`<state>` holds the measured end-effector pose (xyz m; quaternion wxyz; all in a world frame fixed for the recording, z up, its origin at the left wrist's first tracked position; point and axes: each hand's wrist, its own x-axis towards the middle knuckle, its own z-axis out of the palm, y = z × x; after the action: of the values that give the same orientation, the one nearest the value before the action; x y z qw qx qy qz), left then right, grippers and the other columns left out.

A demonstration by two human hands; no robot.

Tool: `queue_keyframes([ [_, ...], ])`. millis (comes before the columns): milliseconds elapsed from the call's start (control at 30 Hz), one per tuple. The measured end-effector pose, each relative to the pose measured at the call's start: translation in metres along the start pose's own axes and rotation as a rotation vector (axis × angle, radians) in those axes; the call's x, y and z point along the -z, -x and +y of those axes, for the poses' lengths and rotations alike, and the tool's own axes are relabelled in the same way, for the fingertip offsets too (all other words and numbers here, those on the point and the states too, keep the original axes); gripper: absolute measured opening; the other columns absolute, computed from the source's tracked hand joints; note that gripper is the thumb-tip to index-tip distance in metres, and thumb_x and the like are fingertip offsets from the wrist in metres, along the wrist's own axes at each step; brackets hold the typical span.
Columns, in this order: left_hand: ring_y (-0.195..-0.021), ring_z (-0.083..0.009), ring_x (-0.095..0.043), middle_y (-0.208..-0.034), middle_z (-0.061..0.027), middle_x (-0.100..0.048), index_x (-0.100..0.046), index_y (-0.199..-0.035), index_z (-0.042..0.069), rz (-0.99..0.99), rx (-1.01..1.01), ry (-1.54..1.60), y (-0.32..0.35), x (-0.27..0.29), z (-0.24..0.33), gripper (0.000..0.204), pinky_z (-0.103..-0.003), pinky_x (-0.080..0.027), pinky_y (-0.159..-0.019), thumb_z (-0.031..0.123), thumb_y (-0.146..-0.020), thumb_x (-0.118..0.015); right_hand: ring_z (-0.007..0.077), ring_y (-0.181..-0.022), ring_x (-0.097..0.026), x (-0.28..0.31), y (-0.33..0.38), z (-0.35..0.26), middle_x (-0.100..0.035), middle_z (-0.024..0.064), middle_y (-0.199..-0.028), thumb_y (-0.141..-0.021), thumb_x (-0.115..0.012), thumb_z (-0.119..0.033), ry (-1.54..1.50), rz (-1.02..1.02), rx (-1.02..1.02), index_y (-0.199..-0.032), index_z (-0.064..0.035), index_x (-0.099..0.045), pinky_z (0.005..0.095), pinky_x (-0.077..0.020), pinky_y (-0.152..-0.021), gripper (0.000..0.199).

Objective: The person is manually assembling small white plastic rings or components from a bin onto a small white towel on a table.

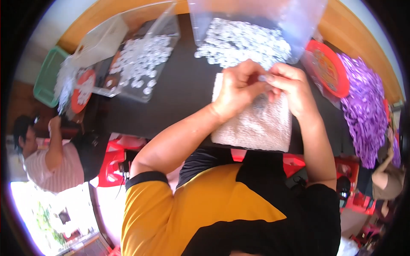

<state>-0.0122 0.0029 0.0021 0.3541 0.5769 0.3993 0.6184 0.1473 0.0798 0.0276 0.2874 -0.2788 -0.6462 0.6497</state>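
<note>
Both hands meet above a folded beige towel (256,130) on the dark table. My left hand (240,86) is closed, its thumb and fingers pinched together. My right hand (294,87) is closed too, thumb against forefinger. A small pale, shiny piece (262,78) shows between the fingertips of the two hands; its exact kind is too small to make out. Just beyond the hands, many small clear-white round pieces (243,40) lie heaped in a clear plastic bin (305,25).
At the left, another clear bin (145,91) holds similar pieces, near a green basket (42,81). On the right sit a red round tray (326,68) and a heap of purple strips (363,106). One person (55,162) works at the left, another (386,183) at the right.
</note>
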Motion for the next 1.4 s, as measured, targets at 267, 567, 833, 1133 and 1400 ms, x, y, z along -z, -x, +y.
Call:
queue_keyframes([
  [267, -0.065, -0.0072, -0.052, -0.072, -0.0002, -0.058, -0.061, -0.081, 0.000, 0.179, 0.046, -0.014, 0.002, 0.006, 0.012, 0.016, -0.023, -0.046, -0.062, 0.002, -0.074, -0.075, 0.0091, -0.051, -0.050, 0.011, -0.005, 0.007, -0.049, -0.0018, -0.059, -0.090, -0.060, -0.022, 0.133, 0.072, 0.010, -0.077, -0.0039, -0.061, 0.0232, -0.0376, -0.049, 0.022],
  [567, -0.062, -0.0061, -0.056, -0.074, -0.0013, -0.066, -0.069, -0.087, 0.002, 0.469, -0.204, -0.554, -0.005, 0.071, 0.109, 0.007, -0.020, -0.044, -0.054, 0.006, -0.081, -0.069, 0.0069, -0.051, -0.048, 0.017, -0.010, 0.025, -0.050, -0.0019, -0.060, -0.086, -0.062, -0.010, 0.335, -0.042, 0.020, -0.079, -0.0025, -0.059, 0.0229, -0.0357, -0.047, 0.011],
  [833, -0.078, -0.0268, -0.065, -0.087, -0.0110, -0.067, -0.070, -0.098, 0.007, 0.572, -0.328, -1.641, -0.017, 0.190, 0.125, 0.029, -0.036, -0.051, -0.074, 0.016, -0.071, -0.076, 0.0089, -0.049, -0.047, 0.012, -0.012, 0.021, -0.049, 0.0007, -0.056, -0.083, -0.058, -0.009, 0.434, -0.043, 0.115, -0.076, 0.0007, -0.058, 0.0273, -0.0369, -0.046, 0.012],
  [1133, -0.069, -0.0086, -0.059, -0.075, -0.0041, -0.065, -0.067, -0.086, -0.003, 0.135, -0.122, -0.647, -0.015, 0.033, 0.037, 0.013, -0.025, -0.048, -0.063, 0.006, -0.079, -0.071, 0.0093, -0.046, -0.046, 0.015, -0.014, 0.027, -0.051, 0.0004, -0.058, -0.084, -0.066, -0.015, 0.360, 0.089, 0.094, -0.077, 0.0005, -0.061, 0.0271, -0.0363, -0.044, 0.018],
  [1400, -0.072, -0.0293, -0.065, -0.081, -0.0108, -0.065, -0.068, -0.088, 0.004, 0.186, -0.159, -0.943, -0.031, 0.021, -0.053, 0.019, -0.038, -0.052, -0.067, 0.013, -0.072, -0.072, 0.0069, -0.049, -0.048, 0.017, -0.019, 0.032, -0.049, -0.0011, -0.058, -0.088, -0.063, -0.012, 0.329, 0.002, 0.062, -0.080, -0.0012, -0.059, 0.0236, -0.0373, -0.046, 0.014],
])
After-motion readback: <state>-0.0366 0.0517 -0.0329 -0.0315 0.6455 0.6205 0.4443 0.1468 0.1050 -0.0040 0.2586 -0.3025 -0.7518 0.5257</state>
